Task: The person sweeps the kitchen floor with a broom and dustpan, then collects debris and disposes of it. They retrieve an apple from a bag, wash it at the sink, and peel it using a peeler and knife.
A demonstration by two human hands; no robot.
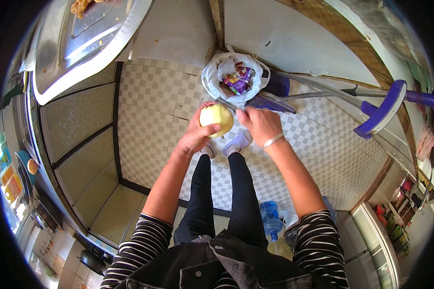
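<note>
My left hand [199, 130] grips a round, pale yellow peeled fruit or vegetable [217, 120], thumb across its near side. My right hand [262, 124] is closed around a peeler or small knife [228, 104], whose metal part lies along the far upper edge of the pale flesh. The handle is mostly hidden by my fingers. Just beyond both hands, a bin lined with a white plastic bag [209, 81] stands on the floor, with a purple wrapper [241, 80] and other scraps inside.
A metal sink or tray [52, 61] with fried-looking food [80, 8] is at upper left, above cabinet doors [81, 117]. Purple-ended poles [381, 110] lean at right beside a purple dustpan [271, 103]. A blue water bottle [271, 218] stands near my legs on the checked floor.
</note>
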